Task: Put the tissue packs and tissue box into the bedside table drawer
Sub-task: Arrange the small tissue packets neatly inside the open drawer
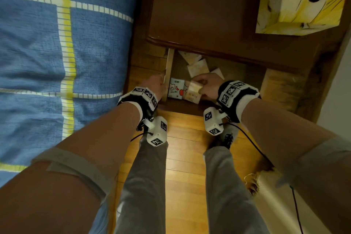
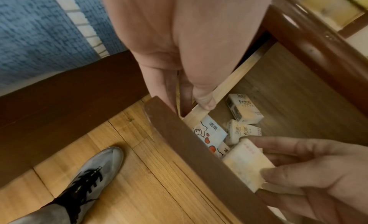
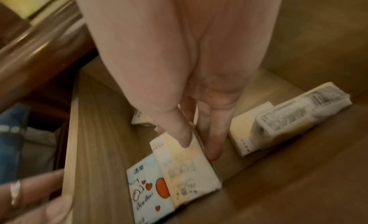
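The bedside table's drawer (image 1: pixel 169 62) stands pulled out under the dark table top (image 1: pixel 199 5). My left hand (image 1: pixel 157 83) grips the drawer's left side wall (image 2: pixel 229 84), thumb inside, fingers outside. Inside the drawer near its front, my right hand (image 1: pixel 206 85) pinches a cream tissue pack (image 1: pixel 192 91), thumb on top in the right wrist view (image 3: pixel 187 167). This pack leans against a pale blue pack with red hearts (image 1: pixel 176 88). Several more cream packs (image 1: pixel 197 67) lie deeper in the drawer. The yellow tissue box (image 1: pixel 300 0) stands on the table top at the right.
A bed with a blue and yellow blanket (image 1: pixel 57 53) and a dark wooden frame (image 2: pixel 69 93) runs close along the left. My feet, in grey shoes (image 2: pixel 93 169), stand on the wooden floor (image 1: pixel 182 148) before the drawer front (image 2: pixel 199 148). The drawer's right half is bare.
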### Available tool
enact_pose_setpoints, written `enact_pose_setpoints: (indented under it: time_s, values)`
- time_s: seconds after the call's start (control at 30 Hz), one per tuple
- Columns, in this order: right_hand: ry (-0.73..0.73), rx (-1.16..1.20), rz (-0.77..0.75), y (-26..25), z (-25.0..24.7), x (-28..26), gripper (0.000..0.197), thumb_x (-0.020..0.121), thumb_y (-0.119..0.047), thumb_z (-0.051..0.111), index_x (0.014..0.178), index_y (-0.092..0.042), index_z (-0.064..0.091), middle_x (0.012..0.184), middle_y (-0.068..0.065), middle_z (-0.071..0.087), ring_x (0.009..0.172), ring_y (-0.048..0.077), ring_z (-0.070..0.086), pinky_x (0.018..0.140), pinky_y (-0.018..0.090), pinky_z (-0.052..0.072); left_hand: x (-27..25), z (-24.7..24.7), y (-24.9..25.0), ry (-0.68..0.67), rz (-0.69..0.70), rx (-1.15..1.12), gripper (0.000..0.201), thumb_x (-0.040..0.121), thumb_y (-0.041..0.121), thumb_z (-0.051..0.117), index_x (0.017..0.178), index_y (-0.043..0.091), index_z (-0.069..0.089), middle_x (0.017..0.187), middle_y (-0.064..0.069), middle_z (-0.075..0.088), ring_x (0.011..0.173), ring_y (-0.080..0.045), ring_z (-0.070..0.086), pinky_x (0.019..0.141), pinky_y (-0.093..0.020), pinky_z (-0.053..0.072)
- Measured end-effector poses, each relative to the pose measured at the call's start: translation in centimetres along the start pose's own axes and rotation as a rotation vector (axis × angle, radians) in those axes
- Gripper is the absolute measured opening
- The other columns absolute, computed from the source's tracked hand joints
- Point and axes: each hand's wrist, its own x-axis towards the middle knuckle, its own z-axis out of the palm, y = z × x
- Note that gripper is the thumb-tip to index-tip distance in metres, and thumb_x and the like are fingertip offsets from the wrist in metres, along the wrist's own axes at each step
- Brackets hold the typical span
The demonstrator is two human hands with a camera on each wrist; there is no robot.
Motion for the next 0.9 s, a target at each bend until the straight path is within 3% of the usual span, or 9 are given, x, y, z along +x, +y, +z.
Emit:
enact_pose_setpoints:
  time_s: [0.07, 0.17, 0.33, 0.53, 0.6, 0.67, 0.73, 0.8, 0.9]
  values:
    - [0.018, -0.02, 0.001, 0.2, 1.0, 0.7, 0.07, 0.082, 0.008, 0.056, 0.14, -0.031, 0.049, 0.142, 0.003, 0.053, 0.128, 0.025, 0.053, 0.099, 0.033, 0.05, -0.1, 0.1, 0.0, -0.004, -0.007, -0.011, 0.051, 0.097, 0.026, 0.049, 0.145, 0.032, 0.033, 0.117, -0.008, 0.066, 0.079, -0.017, 0.061, 0.07, -0.034, 0.055]
    - [0.027, -0.081, 0.014, 0.5, 1.5, 1.0, 0.075, 0.084, 0.004, 0.057, 0.146, -0.034, 0.039, 0.15, 0.001, 0.044, 0.133, 0.025, 0.047, 0.091, 0.023, 0.043, -0.3, 0.1, 0.1, 0.007, -0.006, -0.024, 0.051, 0.097, 0.026, 0.05, 0.145, 0.033, 0.033, 0.114, -0.006, 0.067, 0.087, -0.026, 0.068, 0.077, -0.043, 0.059]
    - [0.006, -0.077, 0.03, 1.4, 1.4, 1.1, 0.073, 0.085, 0.0, 0.058, 0.144, -0.038, 0.041, 0.149, 0.0, 0.044, 0.133, 0.025, 0.047, 0.097, 0.028, 0.045, -0.6, -0.1, 0.3, -0.001, -0.005, -0.046, 0.051, 0.098, 0.026, 0.049, 0.146, 0.032, 0.033, 0.118, -0.008, 0.066, 0.088, -0.027, 0.068, 0.077, -0.045, 0.059]
    - [-0.049, -0.014, 0.015, 0.8, 1.7, 1.3, 0.075, 0.084, 0.007, 0.056, 0.148, -0.025, 0.038, 0.151, 0.008, 0.043, 0.135, 0.029, 0.045, 0.103, 0.032, 0.045, -0.6, 0.0, 0.2, -0.016, 0.001, -0.091, 0.052, 0.097, 0.029, 0.051, 0.146, 0.033, 0.032, 0.123, -0.007, 0.064, 0.093, -0.027, 0.068, 0.081, -0.043, 0.059]
    - [0.022, -0.01, 0.027, 1.1, 1.3, 1.2, 0.067, 0.087, 0.004, 0.054, 0.146, -0.024, 0.041, 0.147, 0.009, 0.046, 0.132, 0.029, 0.048, 0.104, 0.035, 0.046, -0.7, 0.0, 0.3, -0.006, -0.01, -0.084, 0.052, 0.097, 0.029, 0.051, 0.145, 0.033, 0.034, 0.126, -0.007, 0.063, 0.097, -0.027, 0.067, 0.083, -0.041, 0.058]
    - [0.145, 0.018, 0.043, 1.9, 0.3, 1.2, 0.054, 0.088, 0.001, 0.051, 0.135, -0.024, 0.053, 0.133, 0.008, 0.056, 0.118, 0.029, 0.056, 0.091, 0.035, 0.053, -0.9, -0.1, 0.7, 0.013, -0.015, -0.041, 0.052, 0.097, 0.025, 0.051, 0.146, 0.03, 0.034, 0.129, -0.008, 0.061, 0.105, -0.027, 0.064, 0.086, -0.038, 0.055]
    - [0.228, -0.126, 0.075, 2.9, -1.2, 0.9, 0.042, 0.088, -0.007, 0.052, 0.125, -0.026, 0.057, 0.13, 0.007, 0.053, 0.117, 0.03, 0.053, 0.089, 0.032, 0.047, -0.9, -0.1, 1.4, 0.023, -0.014, 0.02, 0.052, 0.097, 0.019, 0.05, 0.146, 0.026, 0.034, 0.133, -0.009, 0.058, 0.111, -0.029, 0.061, 0.086, -0.038, 0.053]
    - [0.179, -0.369, 0.165, 4.0, -2.6, 0.2, 0.047, 0.087, -0.017, 0.057, 0.133, -0.025, 0.051, 0.145, 0.011, 0.043, 0.133, 0.035, 0.04, 0.105, 0.041, 0.036, -0.9, -0.1, 2.2, 0.027, -0.031, 0.083, 0.048, 0.095, 0.015, 0.049, 0.142, 0.021, 0.039, 0.129, -0.011, 0.06, 0.109, -0.031, 0.061, 0.08, -0.037, 0.051]
    - [-0.07, -0.443, 0.205, 5.6, -3.0, -1.0, 0.051, 0.09, -0.016, 0.06, 0.139, -0.006, 0.048, 0.143, 0.018, 0.048, 0.133, 0.037, 0.045, 0.109, 0.043, 0.038, -1.0, -0.1, 3.1, 0.02, -0.059, 0.156, 0.042, 0.095, 0.01, 0.049, 0.136, 0.014, 0.043, 0.128, -0.013, 0.058, 0.112, -0.032, 0.06, 0.08, -0.037, 0.05]
